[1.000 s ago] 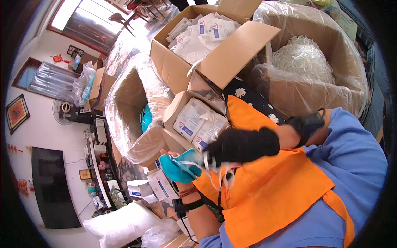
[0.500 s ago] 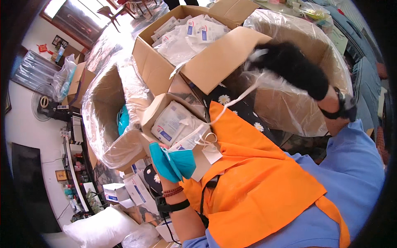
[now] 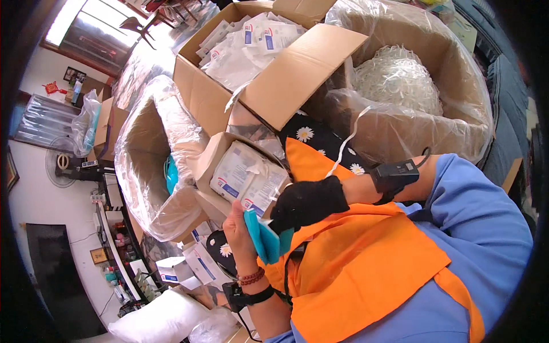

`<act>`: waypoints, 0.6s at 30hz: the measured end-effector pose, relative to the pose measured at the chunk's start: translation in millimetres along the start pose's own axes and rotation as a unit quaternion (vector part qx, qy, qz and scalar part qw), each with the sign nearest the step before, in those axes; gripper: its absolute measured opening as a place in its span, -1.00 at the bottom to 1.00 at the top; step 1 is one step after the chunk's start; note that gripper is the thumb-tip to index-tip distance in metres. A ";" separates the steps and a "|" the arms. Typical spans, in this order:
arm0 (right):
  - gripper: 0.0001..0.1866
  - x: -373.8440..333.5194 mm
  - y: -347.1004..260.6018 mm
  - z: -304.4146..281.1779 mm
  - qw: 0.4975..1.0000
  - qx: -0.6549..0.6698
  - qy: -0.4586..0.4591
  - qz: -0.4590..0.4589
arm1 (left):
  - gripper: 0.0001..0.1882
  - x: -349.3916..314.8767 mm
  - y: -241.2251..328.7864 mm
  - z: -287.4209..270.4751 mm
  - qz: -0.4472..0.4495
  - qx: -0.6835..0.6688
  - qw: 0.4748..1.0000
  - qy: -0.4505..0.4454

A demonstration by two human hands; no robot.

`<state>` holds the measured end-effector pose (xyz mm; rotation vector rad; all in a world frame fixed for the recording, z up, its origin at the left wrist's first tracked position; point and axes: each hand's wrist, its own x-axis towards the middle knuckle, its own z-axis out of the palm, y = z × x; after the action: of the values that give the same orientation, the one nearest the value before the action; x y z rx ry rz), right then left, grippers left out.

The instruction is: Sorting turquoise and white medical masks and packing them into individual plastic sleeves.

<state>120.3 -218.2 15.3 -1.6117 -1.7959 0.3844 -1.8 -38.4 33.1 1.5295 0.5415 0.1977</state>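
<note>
While both hands meet low in the middle of the head view, a teal folded mask point(image 3: 264, 240) sits between them, just right of the left hand point(image 3: 238, 231) and below the fingertips of the right hand point(image 3: 309, 204). Bare and partly curled, the left hand grips the mask's near edge, thumb uppermost, with the folded panel standing roughly upright against its fingers. Covered by a black glove, the right hand is bunched narrow, its fingertips at the mask's upper right side; whether they pinch the fabric or only touch it, I cannot tell. A white strap point(image 3: 346, 143) rises in a curve from the top of the glove, its lower end hidden. Just beyond the hands stands a small box point(image 3: 204, 162) holding white packets point(image 3: 249, 171) with blue labels. Behind it is a larger open carton point(image 3: 309, 70) filled with similar packets. To the right, a plastic-lined box point(image 3: 403, 134) contains a heap of pale strands point(image 3: 397, 80); to the left, another lined box point(image 3: 184, 123) has a teal piece point(image 3: 171, 174) showing inside. Below the right hand, an orange apron point(image 3: 366, 274) covers the person's front.
</note>
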 end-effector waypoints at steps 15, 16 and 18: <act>-0.75 -140.8 -61.9 -139.8 0.921 -0.179 0.330 0.105 | -0.57 33.4 -79.1 -74.0 -0.133 -0.583 0.797 -0.083; -0.75 -159.0 -56.3 -165.5 0.859 -0.268 0.414 0.138 | -0.55 32.5 -70.6 -70.0 -0.183 -0.666 0.720 -0.064; -0.74 -191.9 -48.7 -224.3 0.743 -0.406 0.511 0.147 | -0.53 15.2 -62.3 -70.7 -0.224 -0.743 0.630 -0.028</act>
<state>230.2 -460.4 152.4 -2.0279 -0.8012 -1.1414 -33.5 28.2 -27.5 -0.2642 0.4463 0.1265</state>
